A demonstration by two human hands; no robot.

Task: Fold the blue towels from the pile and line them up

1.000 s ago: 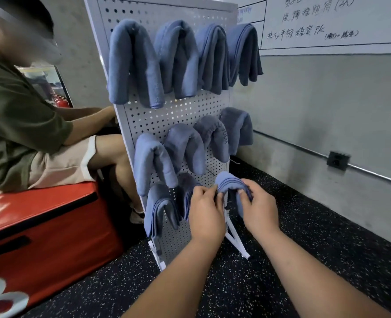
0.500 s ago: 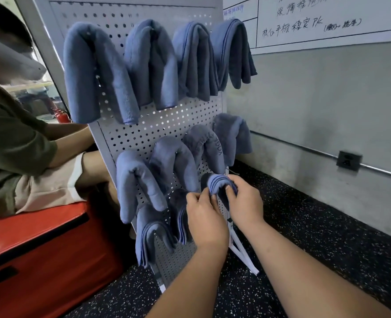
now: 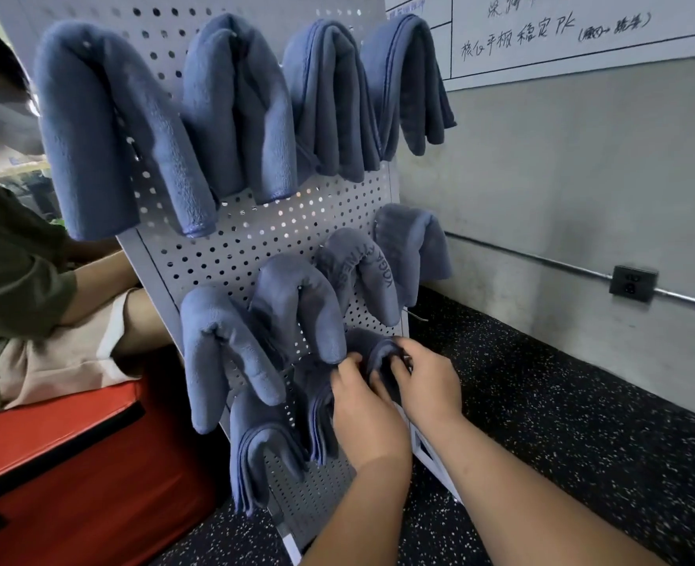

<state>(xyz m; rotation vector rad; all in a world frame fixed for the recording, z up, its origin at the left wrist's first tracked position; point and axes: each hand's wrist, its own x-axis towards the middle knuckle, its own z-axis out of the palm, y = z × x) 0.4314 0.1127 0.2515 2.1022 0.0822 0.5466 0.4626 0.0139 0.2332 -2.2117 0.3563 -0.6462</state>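
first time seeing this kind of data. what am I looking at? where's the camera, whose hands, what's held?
There is no robot here. A person wears one wide-angle camera on the head, and it looks down at their own bare hands; this is the only view. The left hand and right hand both grip a folded blue towel at the lower right of a white pegboard, which stands on a dark speckled floor. More folded towels hang on it: four in the top row, four in the middle row, and two lower towels. Another person sits on a red box at the left.
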